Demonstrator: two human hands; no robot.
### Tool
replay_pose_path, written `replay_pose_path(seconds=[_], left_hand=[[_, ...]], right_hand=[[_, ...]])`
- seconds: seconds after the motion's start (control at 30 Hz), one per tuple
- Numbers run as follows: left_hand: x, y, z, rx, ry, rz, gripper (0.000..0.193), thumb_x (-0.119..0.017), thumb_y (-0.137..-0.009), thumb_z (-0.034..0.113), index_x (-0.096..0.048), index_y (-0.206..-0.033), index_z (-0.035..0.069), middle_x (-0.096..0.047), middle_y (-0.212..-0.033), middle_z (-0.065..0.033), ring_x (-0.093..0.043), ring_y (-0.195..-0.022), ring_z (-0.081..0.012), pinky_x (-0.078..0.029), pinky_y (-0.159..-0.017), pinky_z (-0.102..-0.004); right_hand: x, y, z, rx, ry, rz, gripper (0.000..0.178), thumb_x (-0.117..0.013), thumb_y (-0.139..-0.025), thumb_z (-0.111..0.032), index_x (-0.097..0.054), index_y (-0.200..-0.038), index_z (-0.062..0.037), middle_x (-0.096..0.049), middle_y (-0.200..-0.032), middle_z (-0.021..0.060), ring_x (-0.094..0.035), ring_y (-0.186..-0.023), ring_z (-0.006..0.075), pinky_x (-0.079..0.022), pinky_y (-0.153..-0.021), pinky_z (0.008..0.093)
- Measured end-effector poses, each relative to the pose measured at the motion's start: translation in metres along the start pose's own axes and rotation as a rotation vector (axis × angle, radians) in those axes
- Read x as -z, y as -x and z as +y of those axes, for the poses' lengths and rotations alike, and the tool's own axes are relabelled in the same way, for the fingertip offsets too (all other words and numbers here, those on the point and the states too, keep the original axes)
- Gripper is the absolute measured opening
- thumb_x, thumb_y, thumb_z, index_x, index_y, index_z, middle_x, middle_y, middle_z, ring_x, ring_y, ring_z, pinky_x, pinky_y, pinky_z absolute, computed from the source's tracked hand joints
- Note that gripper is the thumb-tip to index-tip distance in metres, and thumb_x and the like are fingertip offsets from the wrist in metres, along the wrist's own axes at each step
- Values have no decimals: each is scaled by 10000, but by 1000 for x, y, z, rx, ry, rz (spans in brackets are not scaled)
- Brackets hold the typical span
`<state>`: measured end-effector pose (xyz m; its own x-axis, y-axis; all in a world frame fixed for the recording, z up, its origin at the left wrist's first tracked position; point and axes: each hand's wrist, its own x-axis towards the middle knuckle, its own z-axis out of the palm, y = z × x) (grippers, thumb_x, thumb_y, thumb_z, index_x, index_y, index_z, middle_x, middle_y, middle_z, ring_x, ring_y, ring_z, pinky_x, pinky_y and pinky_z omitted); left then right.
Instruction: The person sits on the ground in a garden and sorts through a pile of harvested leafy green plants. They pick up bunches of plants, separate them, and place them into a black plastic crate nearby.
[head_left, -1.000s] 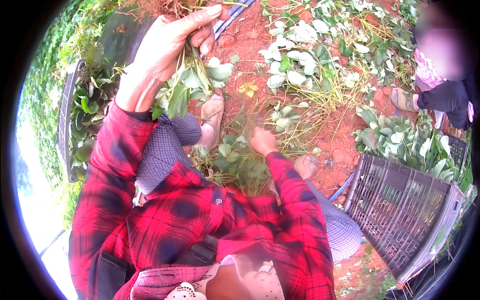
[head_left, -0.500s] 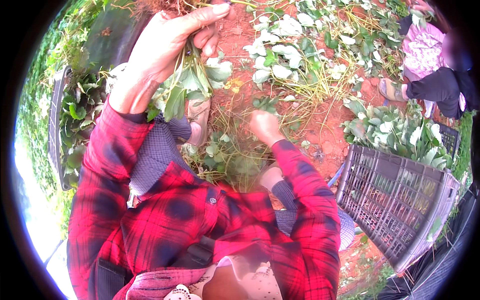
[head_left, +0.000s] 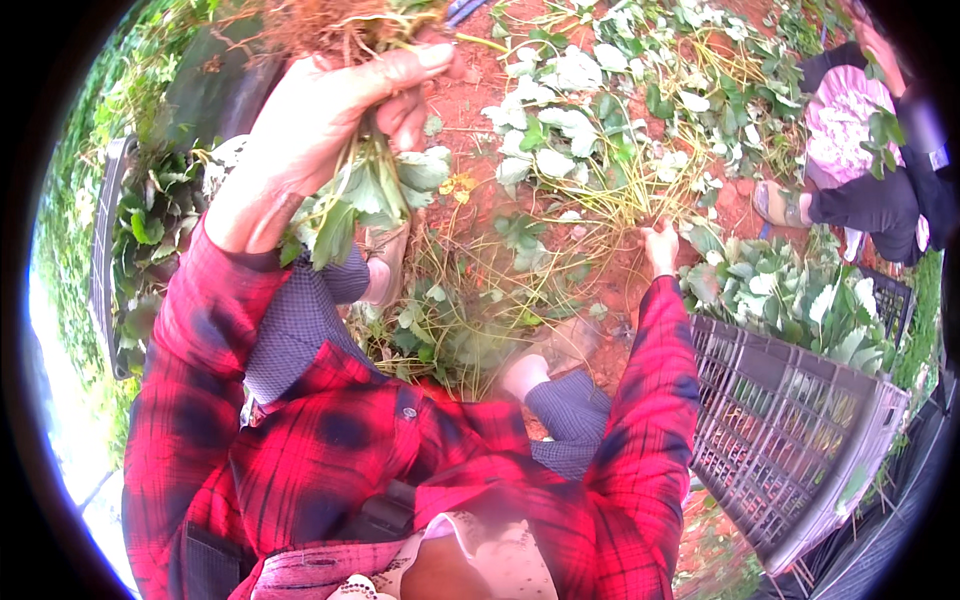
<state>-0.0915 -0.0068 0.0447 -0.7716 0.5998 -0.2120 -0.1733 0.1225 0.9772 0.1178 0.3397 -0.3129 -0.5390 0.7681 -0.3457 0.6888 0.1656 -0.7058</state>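
My left hand [head_left: 325, 125], raised at the upper left, is closed around a bunch of strawberry plants [head_left: 365, 190]. Their reddish-brown roots [head_left: 320, 30] stick up above the fist, and green leaves hang below it. At the right, my right hand [head_left: 660, 248] reaches to the root ends of a loose pile of strawberry plants [head_left: 580, 130] with long yellowish stems. Its fingers are curled together by those stems; what they pinch, if anything, is too small to make out.
A dark plastic crate [head_left: 790, 430] full of leafy plants [head_left: 790, 290] tilts at the right. Another crate [head_left: 105, 250] with plants stands at the left. Trimmed stems and leaves [head_left: 450, 320] lie between my feet on red soil. A co-worker's leg [head_left: 860, 195] shows at the upper right.
My right hand has moved from above the clippings in the middle to the right, by the pile's stems. My left hand still holds the bunch, with more of its roots in view.
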Motion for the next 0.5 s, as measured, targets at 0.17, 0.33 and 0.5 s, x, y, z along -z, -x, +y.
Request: replay_pose_path(seconds=[0.17,0.33,0.5], left_hand=[[2,1,1,-43,-11,22,244,-540,-830,185,-551,-883,-53,-382,-493,20,-426,-461,-87,-367,-478,-215],[-3,10,13,37,58,114,215,-571,-813,177,-594,-837,-36,-415,-500,5,-461,-473,-92,-363,-461,-220],[9,23,24,-143,204,3,231,-610,-782,184,-602,-841,-39,-430,-523,11,-451,-492,-77,-366,-462,-217]], right_hand=[[-10,84,-97,606,893,114,164,-510,-719,-111,-533,-853,-18,-557,-696,152,-581,-590,266,-466,-529,396],[-31,268,-110,926,1088,-1106,134,-517,-677,-93,-642,-718,-67,-616,-715,99,-611,-673,259,-476,-554,370],[-57,349,5,894,1243,-1477,185,-505,-722,-172,-636,-810,-74,-621,-841,105,-612,-727,237,-466,-579,373]])
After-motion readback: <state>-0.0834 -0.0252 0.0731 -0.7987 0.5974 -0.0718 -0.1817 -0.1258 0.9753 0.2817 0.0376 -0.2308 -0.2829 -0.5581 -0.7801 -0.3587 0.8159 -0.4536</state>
